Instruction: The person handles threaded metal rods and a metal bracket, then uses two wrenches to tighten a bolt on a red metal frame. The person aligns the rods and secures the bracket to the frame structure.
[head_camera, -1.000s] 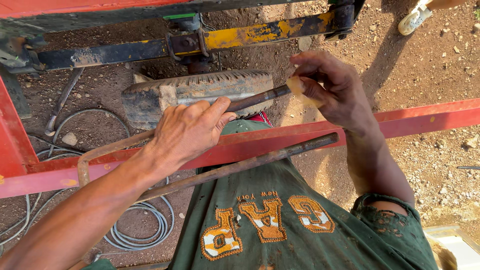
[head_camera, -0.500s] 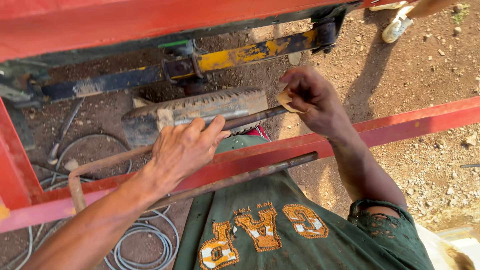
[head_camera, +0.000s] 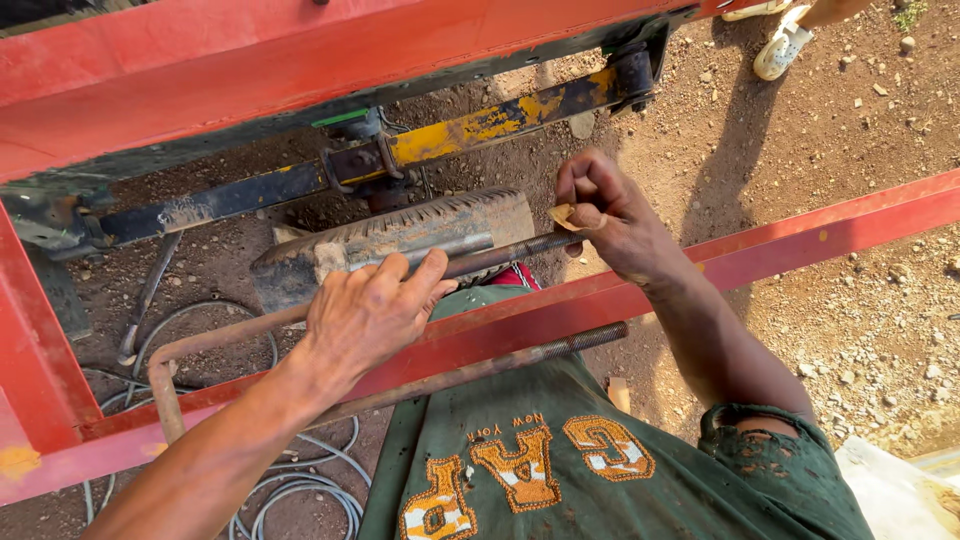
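- Threaded U-bolt (head_camera: 480, 255), a rusty bent steel rod, lies across the red frame rail (head_camera: 800, 240) of a piece of equipment, its upper leg running from the bend at lower left (head_camera: 160, 385) up to the threaded tip by the person's right hand.
- Left hand (head_camera: 370, 315) lies palm-down on the upper leg of the rod, fingers curled over it and pinning it against a worn tyre piece (head_camera: 400, 235) behind.
- Right hand (head_camera: 610, 215) is closed narrowly at the threaded end, thumb and fingers pinching a small tan scrap (head_camera: 560, 213) against the threads; whether it is abrasive paper or card cannot be told.
- Lower leg (head_camera: 560, 347) of the rod, also threaded at its tip, rests free along the same red rail, just beside the person's green shirt.
- Step in hand, by the look of it: cleaning or dressing the threads on the upper leg while the other hand steadies the rod.
- Next move would seem to call for a firm hold at the left hand so the rod does not roll, and a close wrap of the scrap around the threads.
- Beneath the frame: a black-and-yellow bar (head_camera: 470, 130), loose grey cable (head_camera: 290, 480) and stony dirt; another person's sandalled foot (head_camera: 785, 45) stands at top right.
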